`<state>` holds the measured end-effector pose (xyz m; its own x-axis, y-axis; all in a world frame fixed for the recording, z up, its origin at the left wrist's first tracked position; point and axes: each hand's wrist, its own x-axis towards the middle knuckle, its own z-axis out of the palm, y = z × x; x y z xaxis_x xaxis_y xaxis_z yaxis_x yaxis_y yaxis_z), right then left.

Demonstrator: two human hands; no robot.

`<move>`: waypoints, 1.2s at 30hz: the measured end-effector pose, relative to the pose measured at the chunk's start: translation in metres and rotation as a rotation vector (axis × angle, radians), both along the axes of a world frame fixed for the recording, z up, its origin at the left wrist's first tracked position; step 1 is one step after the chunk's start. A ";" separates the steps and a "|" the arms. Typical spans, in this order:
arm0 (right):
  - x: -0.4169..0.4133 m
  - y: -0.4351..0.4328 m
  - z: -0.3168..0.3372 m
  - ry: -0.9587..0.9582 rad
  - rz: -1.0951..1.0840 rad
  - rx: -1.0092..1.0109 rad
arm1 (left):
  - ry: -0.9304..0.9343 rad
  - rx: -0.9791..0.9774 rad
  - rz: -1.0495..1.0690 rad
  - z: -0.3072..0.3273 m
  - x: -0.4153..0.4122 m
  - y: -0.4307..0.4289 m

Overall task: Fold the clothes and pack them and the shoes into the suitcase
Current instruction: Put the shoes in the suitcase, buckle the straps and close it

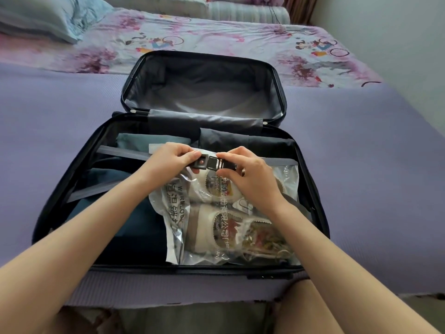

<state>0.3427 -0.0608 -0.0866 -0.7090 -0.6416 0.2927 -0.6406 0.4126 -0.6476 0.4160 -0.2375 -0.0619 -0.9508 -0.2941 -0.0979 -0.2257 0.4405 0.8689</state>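
- Head view, nearest: a black soft-sided suitcase (60,189) lies open on a purple bed mat (361,165), its near half packed.
- A clear printed plastic bag (173,208) holding a pair of beige patterned shoes (204,227) lies on the right. Folded dark teal clothes (134,227) lie beside it on the left.
- Above the bag, the left hand (173,156) pinches one half of a black plastic strap buckle (207,162) and the right hand (243,169) pinches the other, fingers curled. The halves meet; whether they have latched I cannot tell.
- To do it well: line the halves up straight, push them squarely together, then take up slack in the grey webbing strap (122,151) without crushing the shoes.
- Further back lie more folded dark garments (240,141), then the grey-lined lid (204,92).
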 end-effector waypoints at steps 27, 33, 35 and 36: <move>0.006 -0.018 -0.009 0.043 -0.002 0.032 | 0.069 -0.229 0.013 -0.021 -0.005 -0.001; 0.009 -0.007 -0.016 0.299 -0.155 0.256 | 0.203 -0.633 0.012 -0.041 0.015 -0.011; 0.016 0.000 -0.027 0.181 -0.059 0.386 | 0.122 -0.720 -0.080 -0.055 0.036 -0.017; 0.020 0.003 -0.035 0.154 -0.021 0.467 | 0.083 -0.777 -0.121 -0.063 0.046 -0.019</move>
<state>0.3628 -0.0580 -0.1214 -0.6946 -0.7150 0.0797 -0.7027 0.6505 -0.2882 0.4624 -0.2567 -0.1251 -0.9756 -0.1432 0.1663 -0.0852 0.9456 0.3140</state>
